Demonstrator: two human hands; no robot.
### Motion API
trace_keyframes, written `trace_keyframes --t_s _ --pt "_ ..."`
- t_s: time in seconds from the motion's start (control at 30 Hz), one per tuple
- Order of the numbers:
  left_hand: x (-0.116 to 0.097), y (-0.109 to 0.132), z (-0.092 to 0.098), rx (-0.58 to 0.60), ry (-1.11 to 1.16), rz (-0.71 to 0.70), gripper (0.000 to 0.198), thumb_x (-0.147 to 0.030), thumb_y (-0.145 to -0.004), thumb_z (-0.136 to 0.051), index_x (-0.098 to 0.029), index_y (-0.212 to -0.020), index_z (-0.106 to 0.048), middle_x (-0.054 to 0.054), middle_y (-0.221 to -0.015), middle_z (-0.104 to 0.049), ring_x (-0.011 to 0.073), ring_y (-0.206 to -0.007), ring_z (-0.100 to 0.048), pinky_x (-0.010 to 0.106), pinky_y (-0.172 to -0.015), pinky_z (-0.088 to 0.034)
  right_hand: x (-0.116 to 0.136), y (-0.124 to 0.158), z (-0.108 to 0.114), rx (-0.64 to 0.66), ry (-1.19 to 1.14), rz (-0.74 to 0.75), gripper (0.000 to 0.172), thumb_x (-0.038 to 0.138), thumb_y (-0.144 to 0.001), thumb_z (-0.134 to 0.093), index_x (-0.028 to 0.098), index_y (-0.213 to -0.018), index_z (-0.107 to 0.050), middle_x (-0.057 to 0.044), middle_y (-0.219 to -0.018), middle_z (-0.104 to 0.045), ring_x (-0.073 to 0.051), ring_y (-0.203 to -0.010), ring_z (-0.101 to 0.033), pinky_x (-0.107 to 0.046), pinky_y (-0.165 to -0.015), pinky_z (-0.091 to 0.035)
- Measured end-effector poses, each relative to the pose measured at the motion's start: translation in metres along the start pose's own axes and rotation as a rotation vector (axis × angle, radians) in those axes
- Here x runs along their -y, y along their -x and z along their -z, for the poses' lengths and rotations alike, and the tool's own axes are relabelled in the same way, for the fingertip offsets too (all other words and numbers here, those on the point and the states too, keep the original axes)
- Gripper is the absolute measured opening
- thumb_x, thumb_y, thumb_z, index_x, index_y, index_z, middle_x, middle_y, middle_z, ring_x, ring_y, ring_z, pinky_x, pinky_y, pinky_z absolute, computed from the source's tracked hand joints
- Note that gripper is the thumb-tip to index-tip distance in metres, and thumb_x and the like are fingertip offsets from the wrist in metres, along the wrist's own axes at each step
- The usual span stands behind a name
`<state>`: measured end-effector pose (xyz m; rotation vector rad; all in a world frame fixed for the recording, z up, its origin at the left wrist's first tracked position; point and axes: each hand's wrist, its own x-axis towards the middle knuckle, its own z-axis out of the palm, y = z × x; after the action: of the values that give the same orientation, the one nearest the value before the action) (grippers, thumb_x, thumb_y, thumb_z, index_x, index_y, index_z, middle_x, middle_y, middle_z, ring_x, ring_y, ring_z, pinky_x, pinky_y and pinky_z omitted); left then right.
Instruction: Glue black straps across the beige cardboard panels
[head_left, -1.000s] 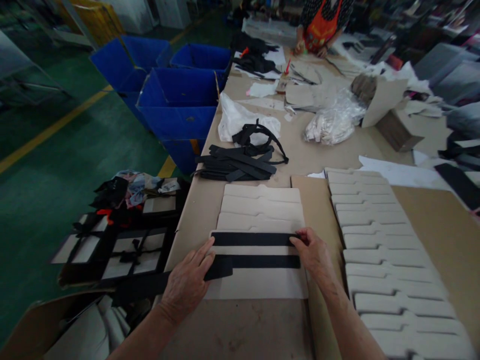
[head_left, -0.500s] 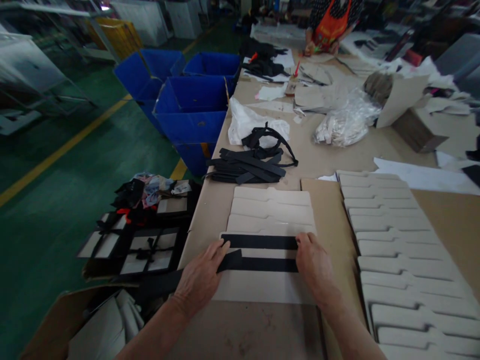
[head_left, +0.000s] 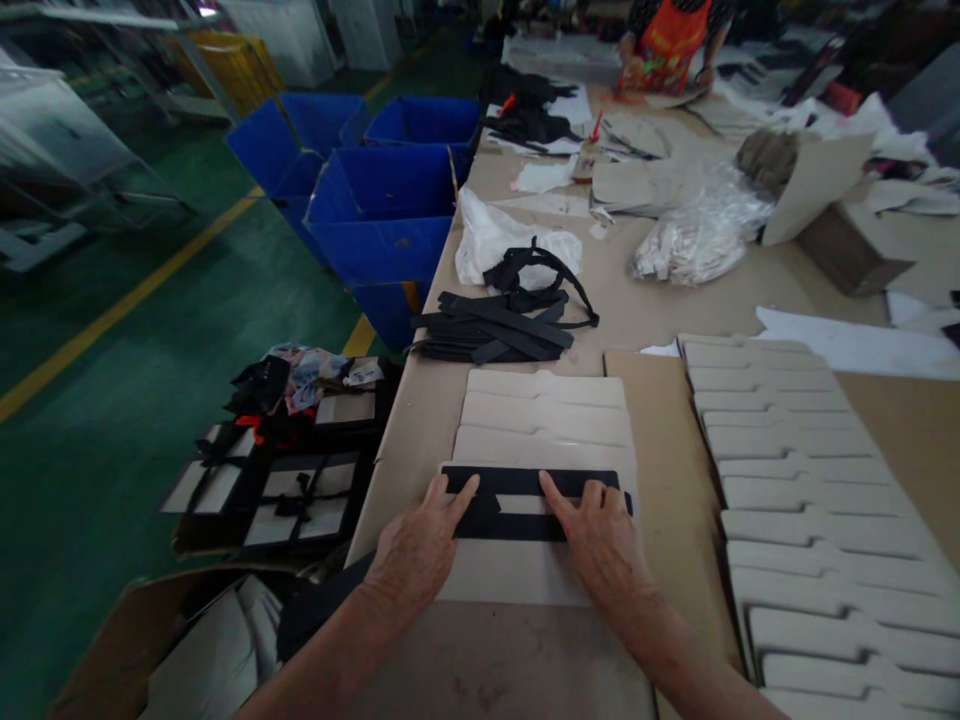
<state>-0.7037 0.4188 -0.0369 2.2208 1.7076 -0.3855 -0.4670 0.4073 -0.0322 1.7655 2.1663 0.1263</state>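
A black strip (head_left: pixel 502 481) lies across a beige card (head_left: pixel 517 575), with a second black strip (head_left: pixel 525 527) below it. My left hand (head_left: pixel 424 530) rests at the left end of the strips, its index finger stretched onto the upper one; a loose black piece lies under or beside its fingers. My right hand (head_left: pixel 604 530) presses an extended index finger on the upper strip right of its middle, the other fingers curled over the strips' right part. More beige cards (head_left: pixel 544 405) overlap behind.
Black strips (head_left: pixel 495 330) lie piled beyond the cards, near a white plastic bag (head_left: pixel 517 235). Overlapping beige cards (head_left: pixel 810 500) fill the right side. Blue bins (head_left: pixel 382 220) and boxes of cards (head_left: pixel 300 500) stand left of the table. A person in an orange apron (head_left: pixel 671 45) is at the far end.
My right hand has moved left from the upper strip's right end and now points its index finger onto it. My left hand has shifted slightly right, its index finger stretched out.
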Motion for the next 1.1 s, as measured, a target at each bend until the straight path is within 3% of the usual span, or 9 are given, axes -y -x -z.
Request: trace_keyframes --t_s 0.2,0.47,0.57,0.7,0.8,0.9,1.1 --pt "-0.001 -0.001 0.004 0.034 -0.025 -0.001 0.080 -0.002 -0.081 -0.042 -0.034 -0.153 -0.028 0.014 -0.145 -0.041 0.0251 -0.107 -0.064 0.037 -0.084 -0.058 -0.019 0.006 -0.011 -0.020 -0.088 0.007 0.068 0.003 -0.089 -0.045 0.033 -0.149 -0.041 -0.011 -0.104 -0.059 -0.024 -0.091 -0.056 -0.034 -0.072 -0.049" --pt "0.005 0.003 -0.010 -0.121 0.106 -0.004 0.074 -0.003 -0.080 -0.046 -0.029 -0.149 -0.038 0.011 -0.143 -0.041 0.0253 -0.121 -0.057 0.037 -0.096 -0.054 -0.061 0.028 -0.035 -0.141 -0.234 -0.103 0.056 0.001 -0.085 -0.043 0.019 -0.136 -0.057 -0.012 -0.127 -0.061 -0.026 -0.108 -0.053 -0.040 -0.090 -0.045" --pt "0.006 0.006 -0.014 -0.145 0.117 -0.013 0.075 -0.003 -0.079 -0.047 -0.029 -0.149 -0.038 0.010 -0.145 -0.041 0.0241 -0.126 -0.054 0.036 -0.102 -0.050 -0.061 0.025 -0.041 -0.215 -0.312 -0.098 0.052 0.004 -0.087 -0.044 0.017 -0.134 -0.059 -0.011 -0.137 -0.057 -0.027 -0.120 -0.048 -0.041 -0.096 -0.043" --pt "0.009 0.018 -0.014 -0.102 0.107 -0.028 0.078 -0.001 -0.076 -0.047 -0.026 -0.149 -0.038 0.011 -0.148 -0.040 0.0227 -0.133 -0.049 0.035 -0.108 -0.044 -0.052 0.025 -0.043 -0.247 -0.328 -0.088 0.049 0.006 -0.089 -0.045 0.020 -0.132 -0.060 -0.009 -0.138 -0.059 -0.029 -0.124 -0.048 -0.044 -0.092 -0.044" --pt "0.011 0.038 -0.014 -0.028 0.112 -0.021 0.077 -0.004 -0.077 -0.047 -0.025 -0.150 -0.036 0.012 -0.154 -0.036 0.0234 -0.134 -0.048 0.036 -0.109 -0.043 -0.045 0.041 -0.048 -0.299 -0.327 -0.034 0.046 0.008 -0.090 -0.045 0.020 -0.131 -0.061 -0.008 -0.131 -0.064 -0.027 -0.123 -0.050 -0.043 -0.092 -0.043" --pt "0.010 0.069 -0.022 0.060 0.126 -0.015 0.080 -0.002 -0.075 -0.045 -0.024 -0.151 -0.035 0.012 -0.160 -0.029 0.0250 -0.136 -0.047 0.038 -0.108 -0.044 -0.033 0.076 -0.060 -0.363 -0.322 0.056 0.048 0.007 -0.087 -0.044 0.022 -0.128 -0.062 -0.005 -0.132 -0.064 -0.025 -0.126 -0.050 -0.042 -0.095 -0.041" --pt "0.011 0.149 -0.062 0.168 0.192 0.017 0.094 0.006 -0.065 -0.042 -0.029 -0.152 -0.034 0.005 -0.166 -0.013 0.0248 -0.133 -0.052 0.032 -0.105 -0.049 -0.010 0.163 -0.105 -0.509 -0.283 0.227 0.057 0.011 -0.078 -0.049 0.031 -0.129 -0.062 0.000 -0.134 -0.064 -0.021 -0.120 -0.059 -0.036 -0.095 -0.041"
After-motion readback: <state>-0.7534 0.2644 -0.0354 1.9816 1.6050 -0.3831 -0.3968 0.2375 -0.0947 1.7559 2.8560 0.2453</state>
